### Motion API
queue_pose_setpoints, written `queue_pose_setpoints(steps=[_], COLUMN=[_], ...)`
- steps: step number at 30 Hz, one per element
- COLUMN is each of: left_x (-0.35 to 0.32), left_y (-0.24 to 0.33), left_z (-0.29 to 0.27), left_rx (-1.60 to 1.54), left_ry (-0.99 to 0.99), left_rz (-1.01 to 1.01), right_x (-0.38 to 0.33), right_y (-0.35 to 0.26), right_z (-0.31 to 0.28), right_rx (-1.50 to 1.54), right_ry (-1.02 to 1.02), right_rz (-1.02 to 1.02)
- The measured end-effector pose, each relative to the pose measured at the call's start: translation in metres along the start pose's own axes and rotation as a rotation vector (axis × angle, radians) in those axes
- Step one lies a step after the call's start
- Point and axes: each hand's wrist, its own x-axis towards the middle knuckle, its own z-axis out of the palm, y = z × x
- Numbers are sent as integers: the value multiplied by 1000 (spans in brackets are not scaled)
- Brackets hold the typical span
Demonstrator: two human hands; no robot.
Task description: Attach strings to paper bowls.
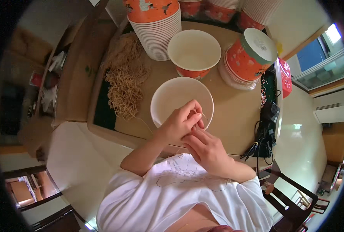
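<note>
My left hand and my right hand meet over the near rim of a white paper tub, fingers closed in a pinch. A thin beige string runs from a tangled heap of string on the left toward my left wrist. A fine strand of it shows at my left fingertips. My right fingers are pressed together just below the left ones, partly hiding what they grip. The tub stands upright with its opening toward me.
Behind it stands another open tub, orange outside. A tall stack of tubs rises at the back left. At the right, an upturned orange tub sits on clear-wrapped lids. Black cables lie along the right table edge.
</note>
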Motion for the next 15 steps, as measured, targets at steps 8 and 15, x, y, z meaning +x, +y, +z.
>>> queue_pose_setpoints(steps=[8,15], left_x=[6,6], left_y=[-16,-32], left_z=[-7,11], left_rx=[-830,-946], left_ry=[-277,-301], left_rz=[-364,-451], right_x=[14,17], right_y=[7,34], right_z=[-2,-39], right_rx=[-202,15], right_ry=[-197,-106], right_rz=[-152,53])
